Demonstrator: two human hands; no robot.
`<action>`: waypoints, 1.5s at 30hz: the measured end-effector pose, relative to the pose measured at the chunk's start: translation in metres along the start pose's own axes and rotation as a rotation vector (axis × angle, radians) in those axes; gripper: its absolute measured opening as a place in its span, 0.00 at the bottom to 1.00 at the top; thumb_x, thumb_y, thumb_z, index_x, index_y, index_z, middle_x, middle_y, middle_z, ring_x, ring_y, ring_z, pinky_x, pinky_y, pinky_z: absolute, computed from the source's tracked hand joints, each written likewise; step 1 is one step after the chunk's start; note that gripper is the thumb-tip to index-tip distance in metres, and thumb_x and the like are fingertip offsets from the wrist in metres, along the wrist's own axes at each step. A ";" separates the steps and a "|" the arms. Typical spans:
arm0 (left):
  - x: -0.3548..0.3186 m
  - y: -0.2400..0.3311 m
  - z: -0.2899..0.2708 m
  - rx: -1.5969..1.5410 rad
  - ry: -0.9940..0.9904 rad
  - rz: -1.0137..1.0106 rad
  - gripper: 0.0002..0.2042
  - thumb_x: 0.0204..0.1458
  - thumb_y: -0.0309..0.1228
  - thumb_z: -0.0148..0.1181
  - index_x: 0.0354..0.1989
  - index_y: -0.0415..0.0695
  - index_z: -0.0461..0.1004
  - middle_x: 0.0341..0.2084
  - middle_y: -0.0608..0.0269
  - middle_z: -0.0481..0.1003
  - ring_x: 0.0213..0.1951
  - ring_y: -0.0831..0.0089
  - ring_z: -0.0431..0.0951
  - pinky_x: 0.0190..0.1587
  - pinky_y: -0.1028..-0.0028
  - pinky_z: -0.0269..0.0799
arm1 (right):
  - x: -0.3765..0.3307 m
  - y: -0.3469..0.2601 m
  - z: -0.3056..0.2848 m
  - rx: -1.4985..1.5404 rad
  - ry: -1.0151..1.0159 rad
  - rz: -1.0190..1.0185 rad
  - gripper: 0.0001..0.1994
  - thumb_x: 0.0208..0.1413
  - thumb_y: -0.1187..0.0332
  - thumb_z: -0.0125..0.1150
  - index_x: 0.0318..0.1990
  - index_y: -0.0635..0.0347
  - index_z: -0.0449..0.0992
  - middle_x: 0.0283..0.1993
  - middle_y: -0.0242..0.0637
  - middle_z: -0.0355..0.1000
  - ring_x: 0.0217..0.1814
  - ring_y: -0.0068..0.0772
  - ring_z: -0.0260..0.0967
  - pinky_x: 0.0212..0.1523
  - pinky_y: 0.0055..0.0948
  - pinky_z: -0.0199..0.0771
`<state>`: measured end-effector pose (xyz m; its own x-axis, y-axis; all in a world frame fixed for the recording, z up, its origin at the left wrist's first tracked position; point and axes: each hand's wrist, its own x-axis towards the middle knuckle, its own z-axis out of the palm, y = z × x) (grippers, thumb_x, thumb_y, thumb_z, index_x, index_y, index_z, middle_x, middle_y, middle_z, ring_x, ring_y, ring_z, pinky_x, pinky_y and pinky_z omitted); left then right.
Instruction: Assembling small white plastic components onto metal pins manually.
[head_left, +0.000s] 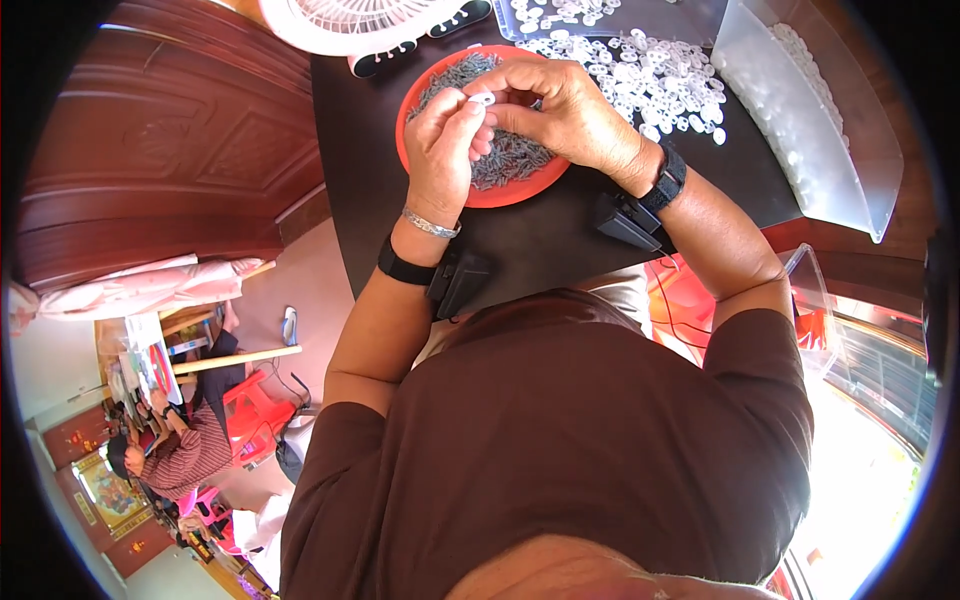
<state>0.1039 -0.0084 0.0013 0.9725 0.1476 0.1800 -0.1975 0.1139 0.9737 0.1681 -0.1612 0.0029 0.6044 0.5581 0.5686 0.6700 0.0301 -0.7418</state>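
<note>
Both hands, left hand (443, 140) and right hand (560, 110), pinch a white ring (484, 98) over red plate (440, 75)

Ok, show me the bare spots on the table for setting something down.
Bare dark table lies between the red plate and the near edge, and left of the plate. It is crowded behind: white rings, clear bin, fan. Both hands, left and right, cover the plate.

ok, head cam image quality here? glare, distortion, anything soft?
Head view: heavy fisheye bending with a black rim; strong blown-out glare at lower right; the left hand and right hand over the red dish are evenly lit and fairly sharp; the small white piece between the fingertips is too small to resolve.
</note>
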 end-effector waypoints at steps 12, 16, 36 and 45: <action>0.001 -0.003 -0.002 0.050 -0.035 -0.010 0.09 0.57 0.31 0.51 0.32 0.37 0.72 0.18 0.67 0.70 0.18 0.84 0.67 0.21 0.85 0.61 | 0.002 -0.012 -0.006 0.275 -0.146 0.260 0.14 0.55 0.75 0.58 0.50 0.63 0.73 0.36 0.32 0.75 0.40 0.19 0.71 0.45 0.21 0.71; 0.001 -0.005 -0.004 -0.011 -0.045 0.002 0.10 0.58 0.32 0.50 0.32 0.38 0.72 0.18 0.67 0.70 0.18 0.84 0.67 0.21 0.85 0.60 | 0.001 -0.015 -0.007 0.214 -0.162 0.294 0.15 0.55 0.75 0.59 0.50 0.63 0.72 0.34 0.31 0.74 0.38 0.17 0.70 0.43 0.20 0.70; 0.000 -0.002 -0.005 0.088 -0.061 0.033 0.13 0.59 0.34 0.47 0.38 0.35 0.72 0.17 0.67 0.69 0.18 0.82 0.66 0.20 0.84 0.58 | 0.000 -0.003 0.001 0.340 -0.023 0.206 0.11 0.53 0.73 0.61 0.45 0.61 0.74 0.31 0.31 0.75 0.34 0.18 0.71 0.37 0.20 0.71; -0.001 -0.003 -0.005 0.095 -0.073 0.038 0.12 0.59 0.34 0.47 0.36 0.36 0.71 0.17 0.67 0.68 0.17 0.83 0.66 0.20 0.84 0.57 | -0.002 -0.009 0.001 -0.031 -0.028 0.113 0.18 0.48 0.72 0.68 0.48 0.58 0.75 0.27 0.24 0.68 0.28 0.13 0.63 0.29 0.18 0.67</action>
<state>0.1029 -0.0043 -0.0028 0.9716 0.0780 0.2235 -0.2253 0.0152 0.9742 0.1602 -0.1621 0.0081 0.6646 0.5796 0.4715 0.6114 -0.0593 -0.7891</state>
